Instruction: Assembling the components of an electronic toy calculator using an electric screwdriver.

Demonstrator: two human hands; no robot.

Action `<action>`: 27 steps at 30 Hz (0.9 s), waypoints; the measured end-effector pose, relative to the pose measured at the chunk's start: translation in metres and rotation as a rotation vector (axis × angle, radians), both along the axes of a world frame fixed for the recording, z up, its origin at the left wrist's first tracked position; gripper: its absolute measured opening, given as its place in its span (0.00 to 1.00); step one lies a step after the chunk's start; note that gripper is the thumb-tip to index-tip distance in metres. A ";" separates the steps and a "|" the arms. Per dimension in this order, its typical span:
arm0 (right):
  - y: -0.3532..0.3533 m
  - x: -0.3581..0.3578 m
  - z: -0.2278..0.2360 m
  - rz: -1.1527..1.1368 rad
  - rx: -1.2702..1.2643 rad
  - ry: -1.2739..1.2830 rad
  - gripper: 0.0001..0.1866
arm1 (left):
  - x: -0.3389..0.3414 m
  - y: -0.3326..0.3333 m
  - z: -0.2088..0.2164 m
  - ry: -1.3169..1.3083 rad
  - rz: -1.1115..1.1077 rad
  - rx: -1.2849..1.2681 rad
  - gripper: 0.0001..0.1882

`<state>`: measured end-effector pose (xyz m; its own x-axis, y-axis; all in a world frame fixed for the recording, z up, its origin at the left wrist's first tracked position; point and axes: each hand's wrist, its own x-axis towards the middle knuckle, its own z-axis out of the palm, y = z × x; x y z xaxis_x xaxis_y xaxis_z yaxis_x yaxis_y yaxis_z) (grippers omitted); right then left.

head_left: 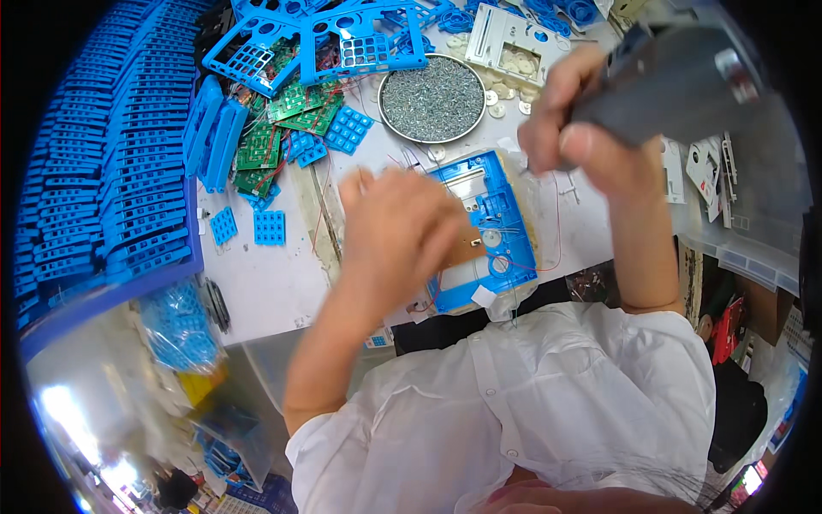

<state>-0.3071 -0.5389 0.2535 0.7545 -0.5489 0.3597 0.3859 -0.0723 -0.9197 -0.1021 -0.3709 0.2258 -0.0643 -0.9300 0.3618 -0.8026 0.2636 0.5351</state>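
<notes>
My right hand [591, 128] is wrapped round a dark grey cordless screwdriver [676, 81], raised to the right of a blue plastic casing [516, 224]. The tool is blurred, and its thin tip points down and left. The casing lies open-side up on the table, with a brown board [465, 251], a round white part [491, 237] and thin red wires in it. My left hand [398, 227] hovers at the casing's left side, covering part of it. Its fingers are smeared by motion, so whether they hold anything does not show.
Beyond the casing stands a round dish [432, 97] full of small screws. Green circuit boards [261, 147], blue keypads [270, 228] and blue front panels [364, 38] lie to its left. Stacked blue parts [128, 163] fill a bin at far left. White panels [505, 43] lie behind.
</notes>
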 end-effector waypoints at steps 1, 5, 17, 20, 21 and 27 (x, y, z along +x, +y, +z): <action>0.014 -0.001 0.001 0.010 0.055 0.022 0.24 | -0.008 0.017 -0.008 0.000 -0.012 -0.040 0.07; 0.072 0.004 0.007 0.159 0.290 -0.202 0.19 | -0.036 0.061 -0.043 0.133 0.064 -0.122 0.12; 0.084 0.017 0.005 0.468 0.279 -0.320 0.16 | -0.050 0.078 -0.059 0.309 0.140 -0.279 0.13; 0.088 0.018 0.005 0.459 0.350 -0.326 0.16 | -0.049 0.079 -0.060 0.295 0.147 -0.322 0.14; 0.089 0.018 0.006 0.465 0.377 -0.334 0.16 | -0.048 0.079 -0.059 0.292 0.145 -0.329 0.14; 0.082 0.017 -0.005 0.357 0.227 -0.258 0.14 | -0.020 0.084 -0.049 0.399 0.231 -0.287 0.09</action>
